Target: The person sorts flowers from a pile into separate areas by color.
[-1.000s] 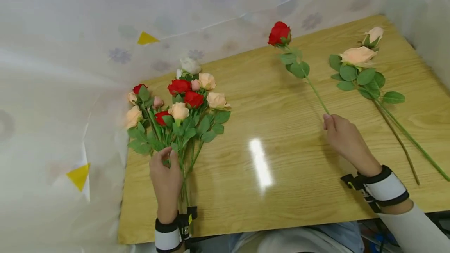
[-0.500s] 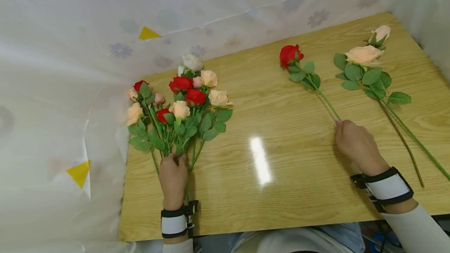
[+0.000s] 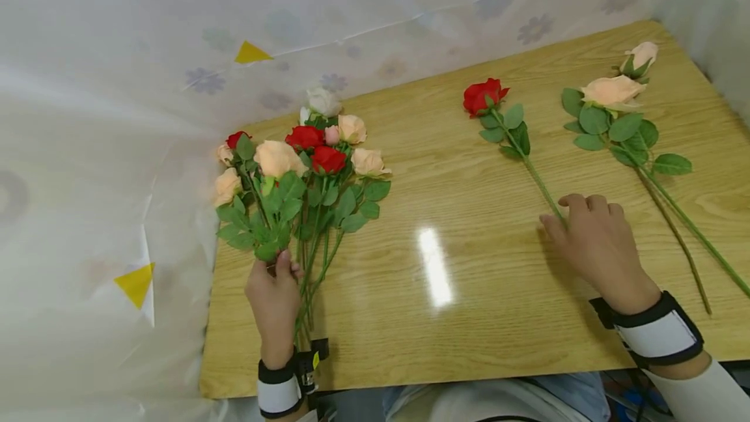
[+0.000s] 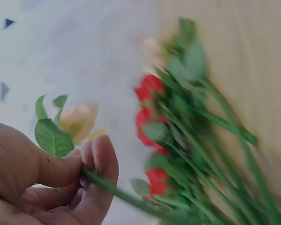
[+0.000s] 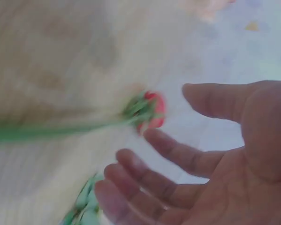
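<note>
Peach rose (image 3: 278,158) is pinched by its stem (image 4: 111,188) in your left hand (image 3: 274,298), by the flower bunch (image 3: 328,160) on the table (image 3: 498,324) at left; your right hand (image 3: 603,253), fingers loosely apart, is beside the red rose (image 3: 484,97) farther right.

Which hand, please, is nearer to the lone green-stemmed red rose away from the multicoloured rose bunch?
The right hand is nearer, open beside the lower stem of the red rose. The left hand is farther off, at the bunch, holding a green-leaved peach rose.

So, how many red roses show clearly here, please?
4: one red rose by the right hand, two amid the bunch, one at its left; the held peach rose may hide another.
</note>
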### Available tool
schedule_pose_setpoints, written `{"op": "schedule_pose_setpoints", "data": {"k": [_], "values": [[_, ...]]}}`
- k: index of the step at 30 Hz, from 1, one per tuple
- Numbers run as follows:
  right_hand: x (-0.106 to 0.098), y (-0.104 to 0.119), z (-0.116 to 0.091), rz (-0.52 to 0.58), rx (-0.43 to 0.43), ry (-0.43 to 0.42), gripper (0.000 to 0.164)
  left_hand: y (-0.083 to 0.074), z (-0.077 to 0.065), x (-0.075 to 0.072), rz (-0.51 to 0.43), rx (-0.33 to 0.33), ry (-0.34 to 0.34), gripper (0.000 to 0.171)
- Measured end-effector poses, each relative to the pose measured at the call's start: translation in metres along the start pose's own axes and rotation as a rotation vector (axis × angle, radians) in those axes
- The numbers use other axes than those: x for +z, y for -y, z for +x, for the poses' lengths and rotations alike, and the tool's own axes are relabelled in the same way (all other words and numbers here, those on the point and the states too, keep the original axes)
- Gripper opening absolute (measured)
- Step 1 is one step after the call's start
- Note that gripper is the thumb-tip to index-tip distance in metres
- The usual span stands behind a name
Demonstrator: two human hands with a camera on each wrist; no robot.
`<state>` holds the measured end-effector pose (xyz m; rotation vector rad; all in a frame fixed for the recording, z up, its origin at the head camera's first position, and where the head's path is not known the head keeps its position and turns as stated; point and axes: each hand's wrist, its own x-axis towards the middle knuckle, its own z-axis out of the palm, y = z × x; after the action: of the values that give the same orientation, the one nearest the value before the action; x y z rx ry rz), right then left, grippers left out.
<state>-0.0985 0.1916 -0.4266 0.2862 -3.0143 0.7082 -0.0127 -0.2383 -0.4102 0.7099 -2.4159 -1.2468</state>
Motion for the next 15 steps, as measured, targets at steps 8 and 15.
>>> {"op": "schedule_pose_setpoints", "data": {"k": [8,15], "values": [[-0.003,0.077,-0.007,0.503,-0.206,0.317,0.036,-0.066,-0.028,0.004,-0.623,0.137,0.140,0.021],[0.016,0.130,-0.023,0.850,-0.397,0.561,0.022,-0.105,-0.058,0.051,-0.898,0.310,0.373,0.012]]}}
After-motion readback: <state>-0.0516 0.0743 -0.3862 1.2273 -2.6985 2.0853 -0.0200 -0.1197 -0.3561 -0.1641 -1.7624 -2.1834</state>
